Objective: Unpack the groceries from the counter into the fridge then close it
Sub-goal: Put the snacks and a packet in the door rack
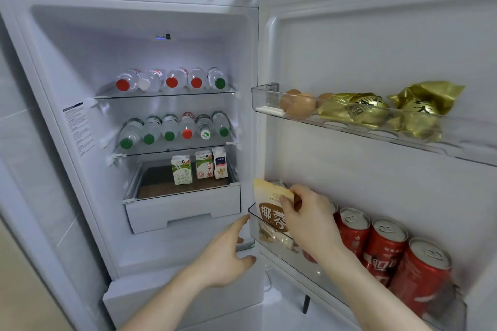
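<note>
Snack pouch [271,211], cream and brown with large brown characters, stands upright at the 9 o'clock end of the lower door bin [279,247], its lower half behind the bin's clear wall. The right hand [309,219] holds it from the 3 o'clock side: its grip is closed on the pouch's upper edge, thumb across the front and fingers curled over the top. The left hand [228,252] is at 7 o'clock from the pouch, fingers straight and spread, holding nothing, its fingertips close to the bin's corner; whether they touch cannot be told. Red soda cans [384,247] stand in a row at 4 o'clock from the pouch in the same bin. The upper door bin [269,107] holds brown eggs [297,105] and gold foil bags [355,110]. Inside the fridge [67,62], water bottles [172,79] lie on two glass shelves above three milk cartons [204,165].
</note>
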The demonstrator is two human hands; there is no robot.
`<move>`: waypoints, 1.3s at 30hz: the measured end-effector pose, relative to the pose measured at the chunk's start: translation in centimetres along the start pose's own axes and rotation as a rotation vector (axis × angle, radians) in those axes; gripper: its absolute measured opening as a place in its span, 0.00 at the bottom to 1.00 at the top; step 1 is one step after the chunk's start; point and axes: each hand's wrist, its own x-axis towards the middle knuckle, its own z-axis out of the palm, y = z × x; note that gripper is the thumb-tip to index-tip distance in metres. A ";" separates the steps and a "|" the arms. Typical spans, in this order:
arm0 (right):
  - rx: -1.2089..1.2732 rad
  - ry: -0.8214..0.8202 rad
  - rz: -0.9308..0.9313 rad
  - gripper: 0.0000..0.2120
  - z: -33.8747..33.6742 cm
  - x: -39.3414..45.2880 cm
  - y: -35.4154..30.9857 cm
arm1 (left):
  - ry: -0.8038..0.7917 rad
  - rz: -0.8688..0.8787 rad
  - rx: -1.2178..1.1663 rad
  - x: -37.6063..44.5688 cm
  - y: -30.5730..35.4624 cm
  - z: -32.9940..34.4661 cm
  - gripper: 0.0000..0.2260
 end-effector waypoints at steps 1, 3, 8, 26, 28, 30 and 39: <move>-0.004 0.003 -0.007 0.08 0.0 -0.1 0.1 | -0.005 -0.003 0.000 0.1 0.0 0.2 0.43; -0.011 0.001 -0.014 0.08 0.0 -0.2 0.3 | -0.013 -0.003 -0.011 0.2 -0.1 0.3 0.43; 0.081 -0.012 0.025 0.06 -0.3 -0.7 0.2 | -0.008 0.006 -0.040 0.3 -0.2 0.4 0.41; 0.266 -0.149 -0.232 0.15 5.4 -3.3 -5.5 | 0.190 0.005 0.095 -5.1 -10.6 -8.0 0.27; 0.182 -0.350 -0.231 0.14 8.2 -3.0 -6.3 | 0.250 -0.044 0.120 -6.6 -12.6 -8.8 0.28; 0.054 -0.550 -0.264 0.19 10.9 -2.8 -7.1 | 0.327 -0.106 0.142 -8.3 -14.4 -9.3 0.29; -0.132 -1.204 -0.439 0.34 21.5 -2.6 -13.2 | 0.497 -0.423 0.180 -19.1 -17.6 -8.3 0.33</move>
